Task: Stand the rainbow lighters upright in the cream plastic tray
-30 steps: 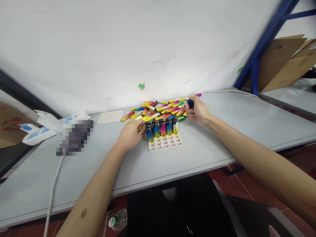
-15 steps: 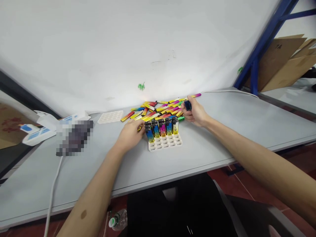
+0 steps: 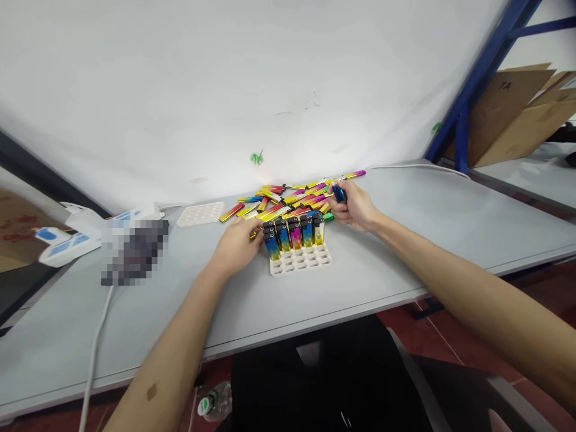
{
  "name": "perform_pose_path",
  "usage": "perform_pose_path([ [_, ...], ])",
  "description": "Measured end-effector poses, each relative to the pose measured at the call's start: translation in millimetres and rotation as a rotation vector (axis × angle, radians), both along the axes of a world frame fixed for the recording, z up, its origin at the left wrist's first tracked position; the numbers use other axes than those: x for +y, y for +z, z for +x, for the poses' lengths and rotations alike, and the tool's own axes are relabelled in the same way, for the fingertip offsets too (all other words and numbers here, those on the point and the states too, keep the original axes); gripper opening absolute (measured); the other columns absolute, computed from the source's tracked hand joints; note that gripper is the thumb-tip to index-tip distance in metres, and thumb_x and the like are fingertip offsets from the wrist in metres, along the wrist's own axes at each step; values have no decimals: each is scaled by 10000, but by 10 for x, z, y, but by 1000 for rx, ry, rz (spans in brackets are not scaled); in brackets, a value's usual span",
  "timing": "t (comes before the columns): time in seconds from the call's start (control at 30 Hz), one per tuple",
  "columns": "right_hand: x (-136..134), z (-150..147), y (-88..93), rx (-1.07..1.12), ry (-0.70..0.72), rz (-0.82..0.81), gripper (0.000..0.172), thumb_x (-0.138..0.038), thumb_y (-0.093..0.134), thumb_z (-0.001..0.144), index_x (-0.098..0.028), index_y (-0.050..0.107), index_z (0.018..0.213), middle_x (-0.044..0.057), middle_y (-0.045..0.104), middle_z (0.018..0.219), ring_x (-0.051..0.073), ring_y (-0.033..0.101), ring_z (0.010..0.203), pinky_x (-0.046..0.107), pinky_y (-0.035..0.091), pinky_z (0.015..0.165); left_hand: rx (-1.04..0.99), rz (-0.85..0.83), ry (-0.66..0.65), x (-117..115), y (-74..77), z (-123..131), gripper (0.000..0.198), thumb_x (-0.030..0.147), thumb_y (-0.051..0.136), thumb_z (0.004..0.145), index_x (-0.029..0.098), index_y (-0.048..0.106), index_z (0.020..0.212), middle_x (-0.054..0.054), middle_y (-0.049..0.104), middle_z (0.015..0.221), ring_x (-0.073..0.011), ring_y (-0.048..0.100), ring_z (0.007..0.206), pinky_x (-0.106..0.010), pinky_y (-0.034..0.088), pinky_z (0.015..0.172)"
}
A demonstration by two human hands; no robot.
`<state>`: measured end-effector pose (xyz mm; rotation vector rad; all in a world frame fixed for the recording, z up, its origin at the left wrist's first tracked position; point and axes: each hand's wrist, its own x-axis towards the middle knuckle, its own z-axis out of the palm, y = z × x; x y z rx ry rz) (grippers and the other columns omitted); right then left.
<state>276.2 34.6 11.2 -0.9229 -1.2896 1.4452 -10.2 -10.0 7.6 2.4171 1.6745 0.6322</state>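
I am seeing the right hand (image 3: 357,208) pinching a blue lighter (image 3: 339,193) beside the loose lighter pile (image 3: 288,201), behind the white tray (image 3: 302,262); the left hand (image 3: 237,245) is curling at the tray's left edge, grip unclear.

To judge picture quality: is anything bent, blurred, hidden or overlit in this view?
Head view: the wide lens bends the table and wall; a bright patch lies on the wall behind the loose lighters; a pixelated block hides something beyond the left hand; the tray looks sharp.
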Motion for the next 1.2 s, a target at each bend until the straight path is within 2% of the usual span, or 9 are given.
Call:
perform_pose_path([
  [0.23, 46, 9, -54, 25, -9, -19, 328, -545, 408, 945, -239, 469, 843, -89, 300, 521, 81, 159, 377, 207, 147, 352, 6, 11, 2, 8, -15, -12, 241, 177, 479, 819, 219, 668, 962, -73, 717, 919, -292, 609, 955, -422, 479, 789],
  [0.33, 63, -4, -61, 72, -80, 51, 280, -481, 470, 934, -223, 511, 834, -45, 427, 597, 98, 353, 416, 233, 301, 387, 8, 15, 3, 10, -16, -13, 234, 179, 486, 828, 221, 670, 966, -72, 725, 932, -295, 615, 961, -429, 485, 800],
  [0.47, 39, 7, -24, -34, -84, 159, 176, -363, 647, 870, -198, 593, 840, 13, 616, 753, 133, 573, 614, 271, 494, 583, 16, 16, 6, 8, -10, -8, 207, 173, 498, 830, 230, 663, 942, -63, 723, 913, -292, 622, 955, -419, 490, 786],
  [0.57, -31, 56, 59, -134, -95, 278, 195, -371, 730, 836, -189, 658, 839, 36, 673, 828, 146, 598, 716, 282, 511, 675, 17, 0, 16, 2, -1, 1, 203, 165, 502, 823, 226, 664, 930, -66, 701, 878, -295, 621, 942, -409, 491, 757],
  [0.7, -240, 108, 284, -123, -206, 377, 150, -351, 721, 853, -207, 676, 844, 9, 609, 733, 131, 542, 646, 281, 483, 612, 16, -16, 29, -12, 20, 17, 212, 166, 506, 820, 230, 674, 933, -64, 675, 854, -293, 615, 923, -408, 492, 755],
  [0.87, -673, -80, 521, -186, -115, 496, 172, -332, 736, 850, -242, 644, 964, 9, 629, 774, 162, 611, 677, 322, 529, 642, 9, -20, 33, -22, 26, 26, 207, 177, 507, 820, 221, 674, 934, -71, 664, 863, -288, 612, 907, -404, 491, 760],
  [1.0, -897, -372, 408, -438, 12, 601, 219, -305, 740, 851, -272, 616, 1028, 20, 698, 889, 197, 678, 764, 353, 555, 700, -1, 6, 26, -16, 7, 13, 205, 207, 494, 835, 227, 674, 931, -67, 660, 839, -286, 605, 889, -407, 488, 751],
  [1.1, -910, -531, 228, -670, -2, 713, 189, -237, 727, 856, -264, 616, 1007, 23, 718, 892, 205, 688, 775, 355, 539, 715, -3, 19, 1, -13, -3, 3, 207, 208, 481, 840, 230, 673, 915, -64, 665, 824, -286, 600, 893, -410, 486, 752],
  [1.2, -875, -609, 100, -850, -36, 785, 203, -212, 718, 862, -248, 622, 1037, 41, 724, 900, 207, 682, 750, 323, 497, 647, 2, 13, -18, -17, -2, 5, 225, 195, 483, 834, 225, 675, 947, -65, 692, 861, -286, 598, 910, -412, 483, 762],
])
